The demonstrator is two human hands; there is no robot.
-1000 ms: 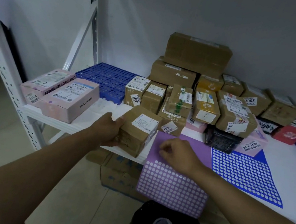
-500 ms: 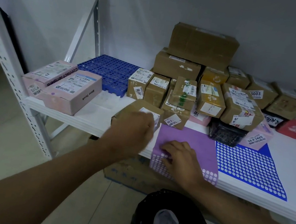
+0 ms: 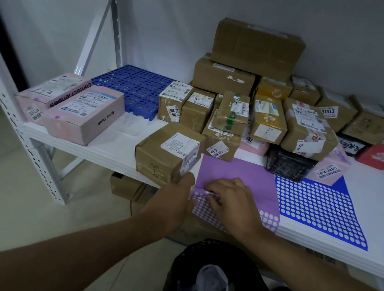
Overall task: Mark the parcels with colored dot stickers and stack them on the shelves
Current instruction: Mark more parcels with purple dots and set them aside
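A brown cardboard parcel [image 3: 167, 151] with a white label stands at the front edge of the white shelf [image 3: 110, 150]. To its right lies a purple dot-sticker sheet [image 3: 238, 177], its near part hanging over the edge. My left hand [image 3: 171, 207] holds the sheet's left edge, just in front of the parcel. My right hand [image 3: 232, 203] rests on the sheet with fingertips pinching at a sticker near that edge. A blue dot-sticker sheet [image 3: 318, 209] lies further right.
A heap of brown, yellow, pink and red parcels [image 3: 250, 84] fills the back of the shelf. Two pink boxes [image 3: 77, 108] sit at the left end, beside a blue grid mat [image 3: 135, 84]. A black bin [image 3: 227, 285] stands below me. More boxes [image 3: 127, 188] lie under the shelf.
My left hand let go of the brown parcel, which now stands on the shelf, and moved to the purple sheet's left edge. My right hand stayed on the sheet, picking at it.
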